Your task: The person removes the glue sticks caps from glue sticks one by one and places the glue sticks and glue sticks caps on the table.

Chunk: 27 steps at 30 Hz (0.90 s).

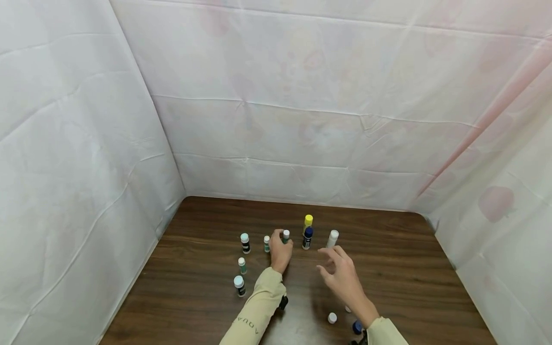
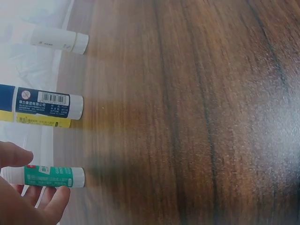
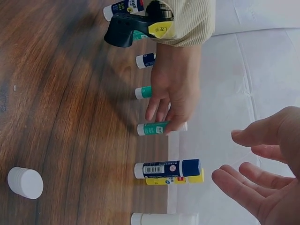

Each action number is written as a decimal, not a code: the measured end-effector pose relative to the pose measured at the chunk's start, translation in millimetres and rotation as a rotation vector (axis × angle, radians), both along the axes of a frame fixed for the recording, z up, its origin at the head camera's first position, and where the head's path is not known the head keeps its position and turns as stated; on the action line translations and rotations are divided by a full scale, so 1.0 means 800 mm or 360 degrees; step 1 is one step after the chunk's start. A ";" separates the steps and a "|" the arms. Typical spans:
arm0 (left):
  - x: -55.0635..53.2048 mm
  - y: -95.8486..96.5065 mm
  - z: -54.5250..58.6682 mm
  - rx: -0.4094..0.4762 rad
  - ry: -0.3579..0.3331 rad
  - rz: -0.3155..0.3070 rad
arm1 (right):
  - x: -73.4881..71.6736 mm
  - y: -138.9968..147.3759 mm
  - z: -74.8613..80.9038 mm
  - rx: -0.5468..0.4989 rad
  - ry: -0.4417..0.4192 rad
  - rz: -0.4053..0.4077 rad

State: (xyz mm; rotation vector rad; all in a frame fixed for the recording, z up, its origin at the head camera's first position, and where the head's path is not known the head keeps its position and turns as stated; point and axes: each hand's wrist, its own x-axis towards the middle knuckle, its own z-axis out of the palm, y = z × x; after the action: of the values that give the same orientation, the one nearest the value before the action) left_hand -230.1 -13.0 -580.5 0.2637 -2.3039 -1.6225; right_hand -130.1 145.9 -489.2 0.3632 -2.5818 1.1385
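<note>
My left hand [image 1: 281,251] pinches a green glue stick [image 2: 49,176] with a white cap, which stands upright on the table. Thumb and fingers lie on either side of it in the left wrist view. Above the table, my right hand [image 1: 342,275] is raised with fingers parted and nothing between them. Nearest to it is a white glue stick [image 1: 332,238], just past its fingertips in the head view. Between the two hands stand a navy blue glue stick [image 3: 164,169] and, close behind it, a yellow glue stick [image 1: 308,220].
Left of my left hand stand another green glue stick [image 1: 266,243], a dark one with a pale cap [image 1: 245,243], and others nearer me. A loose white cap [image 1: 332,318] and a blue cap [image 1: 357,327] lie near my right forearm. Pale cloth [image 1: 267,177] walls the table.
</note>
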 end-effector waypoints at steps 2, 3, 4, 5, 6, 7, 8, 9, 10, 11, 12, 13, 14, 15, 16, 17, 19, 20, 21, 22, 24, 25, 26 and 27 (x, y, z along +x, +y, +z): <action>0.000 -0.002 -0.002 -0.0012 0.0020 0.0008 | -0.001 -0.002 0.000 -0.0012 0.0004 0.0004; 0.000 -0.003 -0.002 -0.0015 0.0032 0.0012 | -0.002 -0.004 -0.001 -0.0020 0.0003 0.0010; 0.000 -0.004 -0.003 -0.0025 0.0047 0.0018 | -0.002 -0.005 -0.001 -0.0027 0.0002 0.0015; 0.001 -0.004 -0.003 -0.0030 0.0053 0.0020 | -0.003 -0.005 -0.001 -0.0034 0.0001 0.0020; 0.001 -0.004 -0.003 -0.0043 0.0065 0.0020 | -0.003 -0.006 -0.001 -0.0040 -0.0001 0.0022; 0.002 -0.004 -0.003 -0.0050 0.0078 0.0016 | -0.003 -0.006 -0.002 -0.0042 0.0001 0.0021; 0.003 -0.004 -0.003 -0.0060 0.0100 0.0014 | -0.004 -0.007 -0.002 -0.0047 0.0002 0.0020; 0.003 -0.004 -0.003 -0.0072 0.0113 0.0010 | -0.004 -0.007 -0.002 -0.0049 0.0005 0.0018; 0.004 -0.004 -0.003 -0.0084 0.0124 0.0006 | -0.004 -0.006 -0.003 -0.0048 0.0008 0.0012; 0.005 -0.003 -0.003 -0.0094 0.0134 0.0002 | -0.004 -0.006 -0.003 -0.0048 0.0009 0.0007; 0.006 -0.003 -0.003 -0.0102 0.0141 -0.0001 | -0.004 -0.006 -0.003 -0.0049 0.0010 0.0005; 0.006 -0.003 -0.002 -0.0097 0.0144 -0.0003 | -0.004 -0.006 -0.004 -0.0048 0.0012 0.0005; 0.007 -0.003 -0.002 -0.0099 0.0144 -0.0003 | -0.005 -0.006 -0.003 -0.0051 0.0010 0.0009; 0.008 -0.003 -0.001 -0.0099 0.0137 -0.0003 | -0.006 -0.006 -0.003 -0.0048 0.0010 0.0013; 0.009 -0.004 -0.001 -0.0098 0.0133 -0.0006 | -0.007 -0.006 -0.003 -0.0046 0.0011 0.0017; 0.009 -0.004 0.000 -0.0092 0.0131 -0.0010 | -0.007 -0.007 -0.002 -0.0047 0.0015 0.0023; 0.011 -0.005 0.001 -0.0080 0.0123 -0.0024 | -0.009 -0.007 -0.001 -0.0038 0.0028 0.0024; 0.013 -0.005 0.001 -0.0077 0.0120 -0.0031 | -0.009 -0.007 0.000 -0.0036 0.0034 0.0026; 0.014 -0.005 0.002 -0.0072 0.0123 -0.0037 | -0.009 -0.007 0.000 -0.0031 0.0041 0.0027; 0.015 -0.006 0.002 -0.0068 0.0129 -0.0043 | -0.010 -0.007 0.001 -0.0027 0.0046 0.0028; 0.017 -0.007 0.004 -0.0069 0.0174 -0.0045 | -0.010 -0.007 0.002 -0.0022 0.0053 0.0032; 0.019 -0.007 0.005 -0.0070 0.0204 -0.0046 | -0.011 -0.007 0.002 -0.0020 0.0058 0.0035; 0.019 -0.008 0.005 -0.0086 0.0261 -0.0041 | -0.011 -0.006 0.003 -0.0022 0.0065 0.0039; 0.020 -0.008 0.007 -0.0094 0.0303 -0.0039 | -0.012 -0.006 0.003 -0.0024 0.0070 0.0042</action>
State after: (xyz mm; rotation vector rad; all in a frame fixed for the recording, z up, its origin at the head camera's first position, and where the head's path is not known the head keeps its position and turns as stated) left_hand -213.8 -19.4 -575.3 0.0640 -2.2137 -1.5172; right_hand -139.5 140.7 -486.8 0.4151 -2.5364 1.1452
